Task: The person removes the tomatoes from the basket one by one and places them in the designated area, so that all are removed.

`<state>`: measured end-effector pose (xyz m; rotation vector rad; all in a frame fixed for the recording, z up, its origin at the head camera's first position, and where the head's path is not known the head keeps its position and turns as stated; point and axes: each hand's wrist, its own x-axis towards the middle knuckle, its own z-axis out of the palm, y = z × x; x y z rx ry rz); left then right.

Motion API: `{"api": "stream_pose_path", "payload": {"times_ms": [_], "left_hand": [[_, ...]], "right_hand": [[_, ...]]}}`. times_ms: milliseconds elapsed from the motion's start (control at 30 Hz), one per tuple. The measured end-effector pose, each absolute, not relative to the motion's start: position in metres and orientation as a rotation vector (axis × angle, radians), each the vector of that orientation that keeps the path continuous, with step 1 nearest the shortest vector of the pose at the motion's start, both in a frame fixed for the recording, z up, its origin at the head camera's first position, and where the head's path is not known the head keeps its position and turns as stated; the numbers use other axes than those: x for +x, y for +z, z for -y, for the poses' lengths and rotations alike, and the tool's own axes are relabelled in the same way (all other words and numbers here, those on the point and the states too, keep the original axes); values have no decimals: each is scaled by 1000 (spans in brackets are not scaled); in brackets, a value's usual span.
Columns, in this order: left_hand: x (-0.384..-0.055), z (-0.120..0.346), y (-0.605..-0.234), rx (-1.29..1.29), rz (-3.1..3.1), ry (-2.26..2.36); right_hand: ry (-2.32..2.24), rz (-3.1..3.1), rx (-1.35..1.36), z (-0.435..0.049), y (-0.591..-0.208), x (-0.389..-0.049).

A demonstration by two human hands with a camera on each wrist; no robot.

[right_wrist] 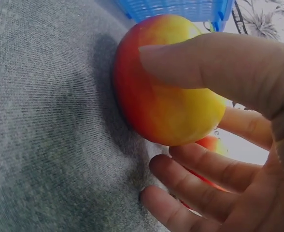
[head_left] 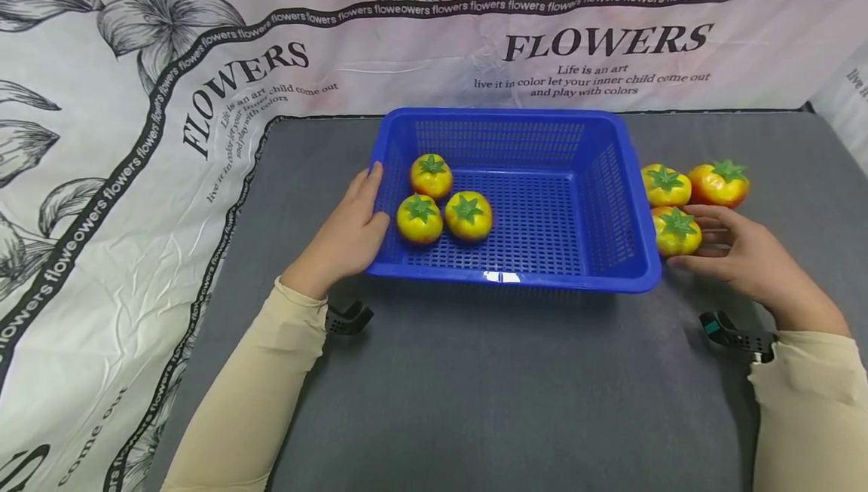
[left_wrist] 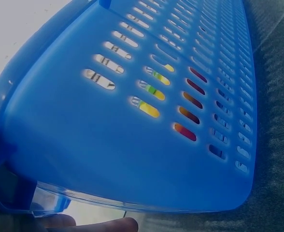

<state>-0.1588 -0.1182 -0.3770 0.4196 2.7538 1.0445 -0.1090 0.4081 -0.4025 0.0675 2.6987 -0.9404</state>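
Note:
A blue plastic basket (head_left: 502, 281) stands on the grey tabletop, with three yellow-red tomatoes inside at its left end; one is the nearer middle tomato (head_left: 468, 217). My left hand (head_left: 342, 236) holds the basket's left rim, thumb over the edge; in the left wrist view, fingertips (left_wrist: 120, 225) show beyond the end wall. Right of the basket, my right hand (head_left: 746, 255) grips a tomato (head_left: 678, 232) still resting on the table. Its thumb (right_wrist: 171, 65) presses one side in the right wrist view, with fingers round the other. Two more tomatoes, a yellow one (head_left: 664, 184) and a redder one (head_left: 722, 183), lie behind.
A white floral cloth (head_left: 420, 62) hangs behind the table and spreads along its left side. Grey tabletop (head_left: 502, 386) stretches in front of the basket. A dark band (head_left: 739, 337) sits at my right wrist and another band (head_left: 349, 319) at the left.

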Motion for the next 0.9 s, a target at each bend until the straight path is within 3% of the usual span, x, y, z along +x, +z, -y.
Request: {"api": "stream_pose_path", "payload": {"times_ms": [900], "left_hand": [[-161,120,-379,408,-2762,1006]], "right_hand": [[-984,-2670,97,-409,-397,-101]]}}
